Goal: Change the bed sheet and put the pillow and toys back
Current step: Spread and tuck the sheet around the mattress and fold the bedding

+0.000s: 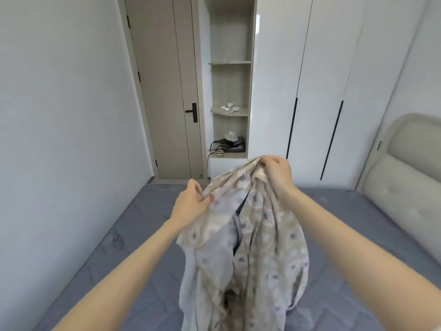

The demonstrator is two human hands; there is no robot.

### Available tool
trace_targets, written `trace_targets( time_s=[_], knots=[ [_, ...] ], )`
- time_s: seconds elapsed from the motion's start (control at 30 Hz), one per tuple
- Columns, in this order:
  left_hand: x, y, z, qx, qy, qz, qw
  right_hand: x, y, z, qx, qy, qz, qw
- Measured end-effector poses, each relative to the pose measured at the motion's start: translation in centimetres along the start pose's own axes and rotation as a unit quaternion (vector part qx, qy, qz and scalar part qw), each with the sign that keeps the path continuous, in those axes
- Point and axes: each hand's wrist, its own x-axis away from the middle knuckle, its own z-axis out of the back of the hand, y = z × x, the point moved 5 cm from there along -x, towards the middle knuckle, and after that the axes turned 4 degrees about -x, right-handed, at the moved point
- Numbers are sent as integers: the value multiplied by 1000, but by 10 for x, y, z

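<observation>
Inspector: Over the bare mattress (148,235), patterned sheet (250,235) hangs bunched; left hand (191,204) pinches its edge at nine o'clock, right hand (276,170) grips its top at twelve.

Clerk: Step?

Inspector: Unfolding (probably). Next: find corners, spread.

Both arms out front, hands up and pinching.
Left hand (191,201) sits lower, fingers closed on the sheet (250,235); right hand (278,170) higher and further forward, fingers curled tight around its top fold, forearms bare.
</observation>
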Motion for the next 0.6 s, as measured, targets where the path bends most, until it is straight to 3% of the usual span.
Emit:
trace_targets(
  time_s=[0.13,0.3,0.37,0.5,0.6],
  knots=[
    [1,5,-27,70,-110,-17,991,-5,4,8,-13,19,-22,999],
    [-2,18,-43,101,-133,-75,983,-12,14,13,-64,29,-65,995],
    [-9,20,-39,112,-104,-79,985,-16,18,18,-8,42,-55,998],
    [-36,44,5,147,39,-75,985,-20,25,23,223,25,36,974],
    [-49,78,20,99,10,-158,982,-11,23,1,222,-125,88,963]
  ],
)
